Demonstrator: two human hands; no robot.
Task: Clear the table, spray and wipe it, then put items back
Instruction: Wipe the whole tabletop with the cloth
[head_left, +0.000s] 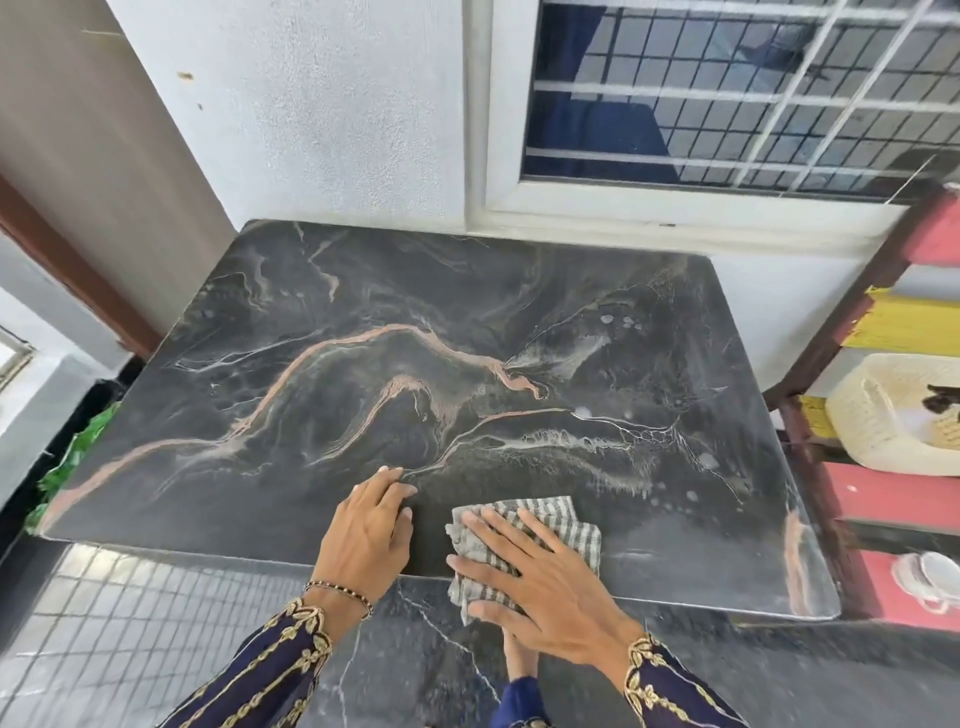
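low centre of the frame, the right hand presses flat, fingers spread, on a striped cloth at the marble table near edge. soft, limp, probably damp; best pinned under the palm. left hand rests flat, fingers together, empty.

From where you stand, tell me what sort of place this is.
Probably a room in a home. A dark marble-look table stands against a white wall under a barred window, a painted shelf beside it holds a woven basket, and the right hand presses a striped cloth on the tabletop.
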